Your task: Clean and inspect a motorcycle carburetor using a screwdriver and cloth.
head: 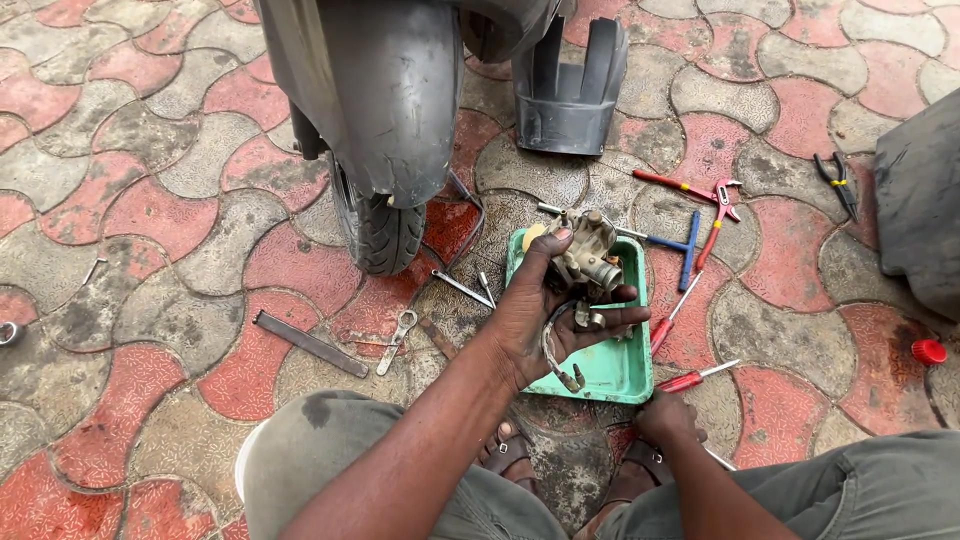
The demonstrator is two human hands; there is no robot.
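The left hand (pixel 540 315) is curled around a brass-coloured carburettor (pixel 588 255), thumb up along its side, with a bent metal tube (pixel 553 350) hanging from it across the palm. It is held just over a shallow green tray (pixel 620 375) lying on the paved floor (pixel 150 200) at the centre of the view. The right hand (pixel 668 415) is low at about five o'clock from the tray, fingers folded down by the sandalled foot; whether it grips anything I cannot tell.

At eleven o'clock from the tray stands the scooter's rear tyre (pixel 385 230) under its grey mudguard (pixel 385 100). At twelve o'clock a loose dark plastic cover (pixel 570 90) stands on the pavers. At two o'clock lie red-handled pliers (pixel 715 205), with a blue T-handled wrench (pixel 685 245) just beside the tray. Two red-handled screwdrivers (pixel 690 378) lie along the tray's right edge. Far out at three o'clock a small red cap (pixel 929 351) is the only packaging-like piece in sight, round and plain. At nine o'clock a spanner (pixel 398 338) and a flat metal bar (pixel 310 343) lie near each other.
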